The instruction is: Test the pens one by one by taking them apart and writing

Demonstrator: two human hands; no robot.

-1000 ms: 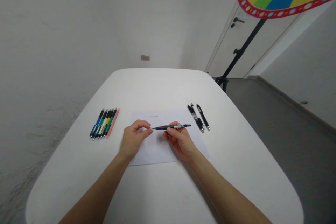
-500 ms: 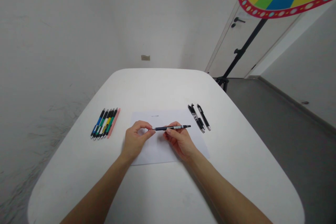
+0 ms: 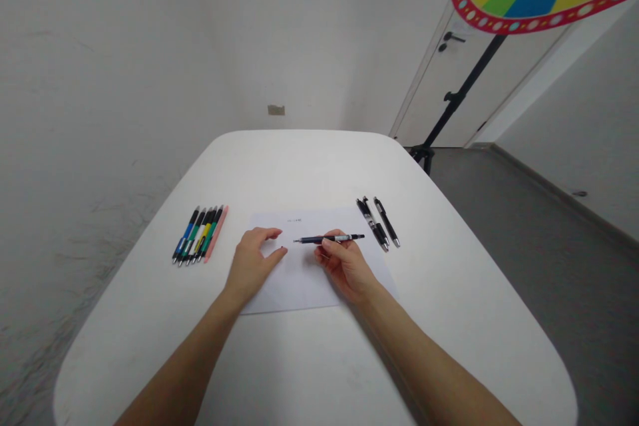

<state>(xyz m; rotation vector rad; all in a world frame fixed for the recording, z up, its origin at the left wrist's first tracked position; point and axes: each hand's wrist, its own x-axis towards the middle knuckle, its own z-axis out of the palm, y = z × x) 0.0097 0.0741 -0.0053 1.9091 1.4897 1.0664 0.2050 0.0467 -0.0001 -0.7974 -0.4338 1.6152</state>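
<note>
My right hand [image 3: 344, 266] pinches a slim dark blue pen [image 3: 312, 239] between thumb and fingers. The pen lies nearly level above the paper, its thin metal tip pointing left and its black end to the right. My left hand [image 3: 253, 263] is just left of that tip, thumb and forefinger apart, not touching the pen. A small dark spot shows at the left thumb's tip; what it is I cannot make out. Beneath both hands lies a white sheet of paper [image 3: 299, 286] with a short line of small marks near its top.
On the left of the white table [image 3: 299, 166] several coloured pens [image 3: 200, 236] lie side by side, with a pink one [image 3: 217, 233] at their right end. Black pens [image 3: 387, 221] lie right of the paper. Beyond the table stands a colourful wheel [image 3: 529, 0] on a black stand.
My left thumb and forefinger have let go of the pen's tip and spread, moving slightly left. The pen stays in my right hand, its tip a little higher.
</note>
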